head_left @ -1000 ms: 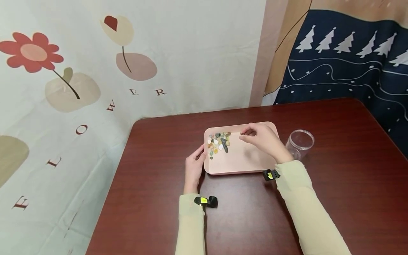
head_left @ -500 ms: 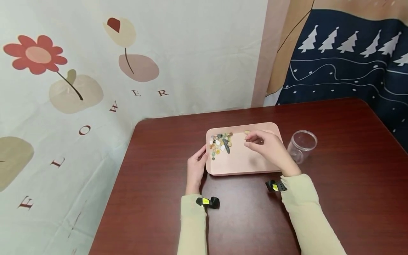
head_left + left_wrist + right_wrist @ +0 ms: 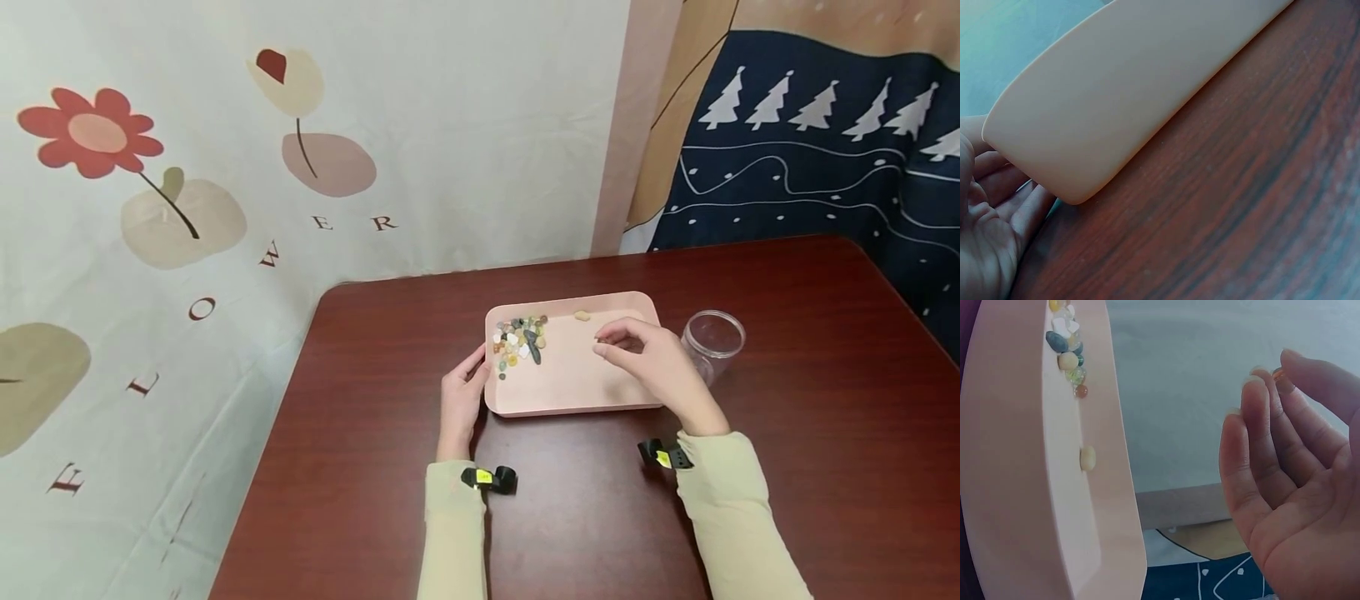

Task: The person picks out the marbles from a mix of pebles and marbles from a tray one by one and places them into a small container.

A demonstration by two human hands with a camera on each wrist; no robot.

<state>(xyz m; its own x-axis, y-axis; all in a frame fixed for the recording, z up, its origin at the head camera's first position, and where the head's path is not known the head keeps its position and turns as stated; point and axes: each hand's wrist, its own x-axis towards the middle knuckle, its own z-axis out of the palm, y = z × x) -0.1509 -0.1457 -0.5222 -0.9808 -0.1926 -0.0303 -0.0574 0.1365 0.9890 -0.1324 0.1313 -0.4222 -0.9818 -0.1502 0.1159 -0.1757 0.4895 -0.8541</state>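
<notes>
My left hand grips the left edge of a pink rectangular tray; in the left wrist view its fingers lie at the corner of the tray's outer wall. My right hand is raised over the right part of the tray. Between its thumb and fingertip it pinches a small amber-brown pebble, plain in the right wrist view. Mixed pebbles, white, yellow, green and dark, lie clustered at the tray's left end. A single pale yellow pebble lies apart by the back wall.
A clear round jar without a lid stands just right of the tray, partly behind the right hand. The dark red wooden table reaches back to a flower-printed cloth and a navy tree-printed cloth.
My right hand has moved right and toward me, nearer the jar, with the pebble pinched. The pale yellow pebble by the back wall has come into view. My left hand stays at the tray.
</notes>
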